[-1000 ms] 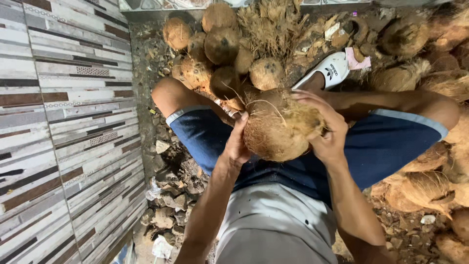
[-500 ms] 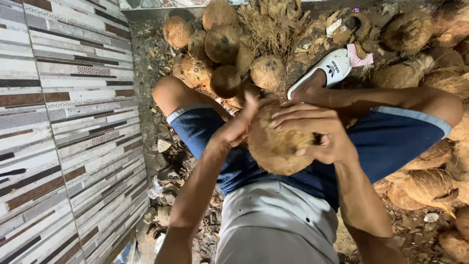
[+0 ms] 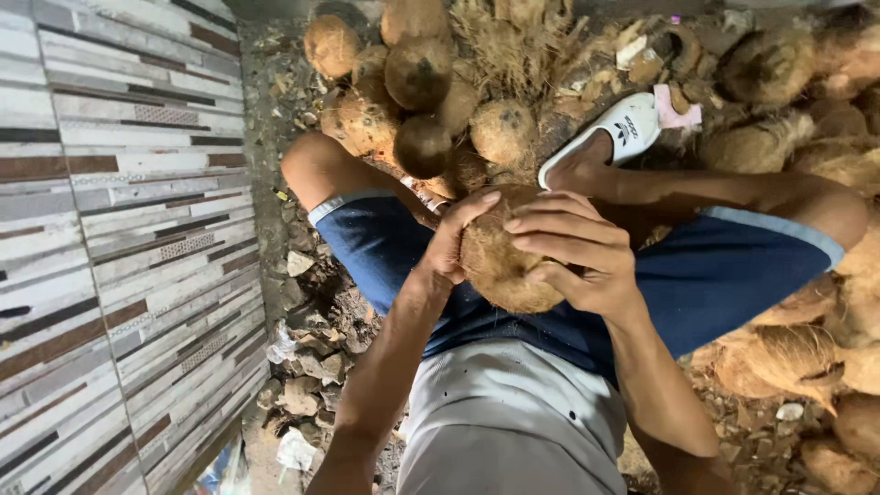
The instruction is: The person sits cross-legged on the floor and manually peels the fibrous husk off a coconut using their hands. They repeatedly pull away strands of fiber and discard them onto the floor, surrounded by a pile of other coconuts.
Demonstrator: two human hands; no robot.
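Over on the far left there's the striped tiled wall [image 3: 110,257], running grey, white and brown down the side. Just beside its foot, broken husk scraps [image 3: 307,385] litter the dirt floor [image 3: 266,137]. Moving in, the left hand [image 3: 449,243] is curled against the left side of the husked coconut [image 3: 500,266], fingers bent, thumb up over the top of the shell. The coconut sits right between both hands, held above the lap, over the blue shorts [image 3: 385,247]. And the right hand [image 3: 573,252] is clamped over its right side, fingers spread wide across the top and front, gripping it firmly. Beyond the hands, toward the top, a pile of round brown coconuts [image 3: 417,69] lies heaped on the floor, with a clump of dry fibre [image 3: 513,46] just beside it. Further right, a white sandal [image 3: 610,133] is planted on the floor among the husks. At the far right, more fibrous coconut husks [image 3: 779,357] lie stacked by the knee.
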